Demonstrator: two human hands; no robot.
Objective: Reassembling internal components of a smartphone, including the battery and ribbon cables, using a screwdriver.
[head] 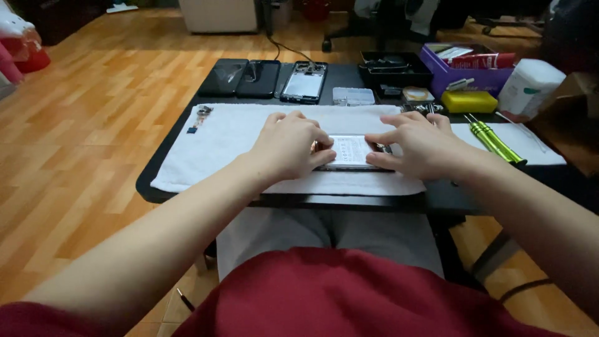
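Note:
An opened phone [350, 151] with a pale battery showing lies flat on a white towel [218, 137] on a low black table [446, 196]. My left hand [288, 145] grips its left end, fingers curled over the edge. My right hand [417, 143] holds the right end, with the index finger laid across the top edge. Both hands cover the phone's ends.
At the table's back lie two dark phones [240, 77] and an opened phone body [304, 82], a clear small box [353, 96], a black tray [394, 67], a purple box [468, 68], a yellow block [469, 101], a white tub [529, 87]. Green screwdrivers [493, 140] lie to the right. Small parts [199, 117] sit on the towel's left.

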